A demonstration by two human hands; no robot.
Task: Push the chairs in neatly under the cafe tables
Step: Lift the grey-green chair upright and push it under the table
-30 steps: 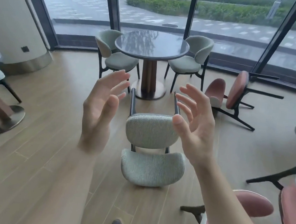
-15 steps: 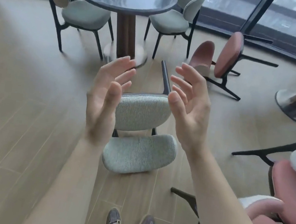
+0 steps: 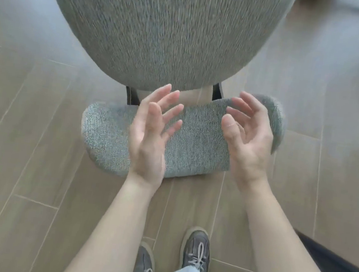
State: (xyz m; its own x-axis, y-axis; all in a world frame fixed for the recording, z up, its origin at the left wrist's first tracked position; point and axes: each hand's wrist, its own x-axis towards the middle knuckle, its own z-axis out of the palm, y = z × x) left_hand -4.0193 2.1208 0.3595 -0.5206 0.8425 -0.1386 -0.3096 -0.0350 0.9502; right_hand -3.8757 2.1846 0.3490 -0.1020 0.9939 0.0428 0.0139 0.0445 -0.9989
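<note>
Grey-green upholstered chair point(image 3: 172, 30) tipped over on the wooden plank floor point(image 3: 22, 160), filling the upper and middle part of the head view. Curved backrest point(image 3: 196, 142) lying nearest the feet, the broad seat beyond it, two dark frame struts point(image 3: 217, 91) joining them in the gap. No cafe table in sight.

Left hand point(image 3: 151, 136) spread wide, palm turned inward, poised in front of the backrest left of its middle, holding nothing. Right hand point(image 3: 249, 142) likewise spread, fingers slightly curled, in front of the backrest's right part, holding nothing. Contact with the fabric: cannot tell, though both look just clear of it. Brown laced shoes point(image 3: 196, 250) planted just below the backrest.

Handling, as a judgement: coarse woven fabric, grippy rather than slippery, with padding soft enough to give under the fingers over what is probably a rigid shell. Frame likely stiff metal or wood, so the whole piece should move as one body. Probably moderate in weight, manageable with two hands, not fragile. Best hold: both ends of the backrest, thumbs over the top edge and fingers wrapped behind, hands apart for leverage. First job, by the look of it: raising the chair upright, pivoting on the legs. Risks: legs scraping the floor, or the chair twisting if one hand lifts ahead of the other
</note>
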